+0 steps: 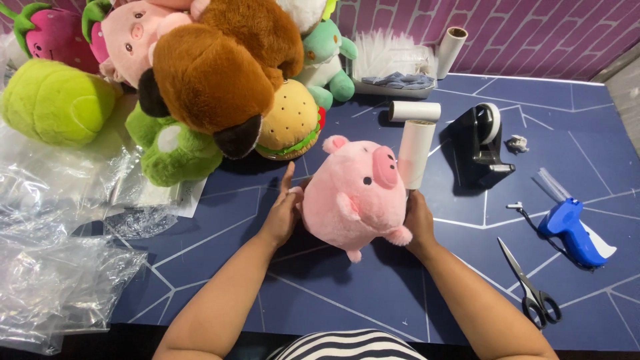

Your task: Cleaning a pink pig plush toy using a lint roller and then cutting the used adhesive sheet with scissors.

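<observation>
A round pink pig plush sits on the dark blue table in front of me. My left hand presses against its left side, fingers pointing up. My right hand grips its right side near a small pink foot. A white lint roller stands up just above my right hand, beside the pig's snout; whether my right hand holds its handle is hidden.
A heap of plush toys fills the back left: a brown dog, green frog, burger, pink pig, strawberry. Clear plastic bags lie left. A black tape dispenser, blue tagging gun, scissors and paper rolls lie right.
</observation>
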